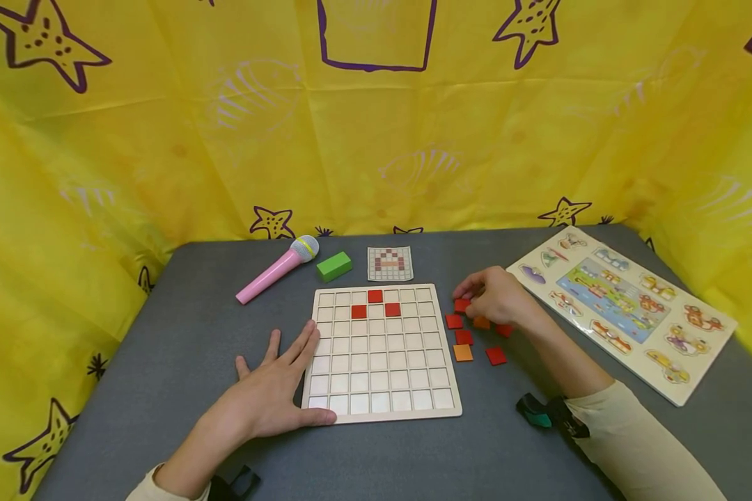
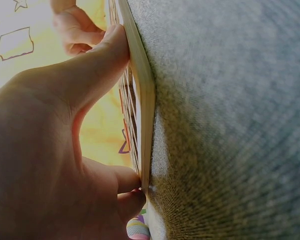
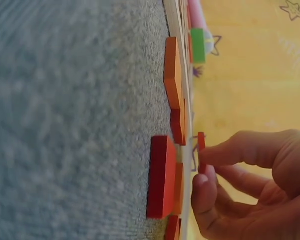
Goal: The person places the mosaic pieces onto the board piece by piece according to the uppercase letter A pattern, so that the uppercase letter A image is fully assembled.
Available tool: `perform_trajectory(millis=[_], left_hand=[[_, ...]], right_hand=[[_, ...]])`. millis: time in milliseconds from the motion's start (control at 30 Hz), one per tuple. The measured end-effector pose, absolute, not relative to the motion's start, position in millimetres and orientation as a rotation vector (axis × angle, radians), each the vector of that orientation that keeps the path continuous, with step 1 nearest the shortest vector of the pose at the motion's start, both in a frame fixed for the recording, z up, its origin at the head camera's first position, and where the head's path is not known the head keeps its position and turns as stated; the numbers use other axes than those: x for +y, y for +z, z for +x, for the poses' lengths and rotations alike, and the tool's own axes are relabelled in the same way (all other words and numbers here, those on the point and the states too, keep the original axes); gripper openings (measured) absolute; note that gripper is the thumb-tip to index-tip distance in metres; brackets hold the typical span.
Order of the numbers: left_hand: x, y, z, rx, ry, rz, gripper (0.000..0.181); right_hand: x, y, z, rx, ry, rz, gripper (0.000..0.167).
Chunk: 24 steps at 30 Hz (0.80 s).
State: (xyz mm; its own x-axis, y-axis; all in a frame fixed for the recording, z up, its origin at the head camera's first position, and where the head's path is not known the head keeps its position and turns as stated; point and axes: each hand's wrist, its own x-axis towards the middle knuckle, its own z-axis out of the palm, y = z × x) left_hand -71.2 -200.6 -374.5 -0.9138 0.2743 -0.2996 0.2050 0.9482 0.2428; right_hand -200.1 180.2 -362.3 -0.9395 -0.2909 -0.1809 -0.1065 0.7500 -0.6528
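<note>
A wooden grid board (image 1: 379, 362) lies on the dark table, with three red tiles set in its top rows, one a red tile (image 1: 375, 296) in the first row. My left hand (image 1: 272, 396) rests at the board's near left corner, fingers extended along the left edge and thumb on the front edge. Beyond the board's right side, my right hand (image 1: 498, 298) pinches a red square tile (image 3: 201, 150) between thumb and finger, raised above the table. Around it lie loose red tiles and an orange tile (image 1: 463, 353); another orange tile is partly hidden beneath the hand.
Behind the board sit a pink microphone (image 1: 272, 275), a green block (image 1: 334, 266) and a small pattern card (image 1: 389, 264). A wooden picture puzzle (image 1: 683, 390) lies at the right. Yellow cloth (image 1: 376, 153) hangs behind and beside the table.
</note>
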Motion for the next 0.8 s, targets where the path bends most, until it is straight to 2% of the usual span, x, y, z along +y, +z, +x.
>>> perform_trajectory(millis=[367,800], left_hand=[[-200,-373,-71,2.765,0.293,0.354,0.134],[-200,-374,-71,2.76,0.28,0.353,0.135]], right_hand=[[169,-357,-195,2.643,-1.042,-0.375,0.031],[128,-357,-192,2.558,-1.121,-0.351,0.034]])
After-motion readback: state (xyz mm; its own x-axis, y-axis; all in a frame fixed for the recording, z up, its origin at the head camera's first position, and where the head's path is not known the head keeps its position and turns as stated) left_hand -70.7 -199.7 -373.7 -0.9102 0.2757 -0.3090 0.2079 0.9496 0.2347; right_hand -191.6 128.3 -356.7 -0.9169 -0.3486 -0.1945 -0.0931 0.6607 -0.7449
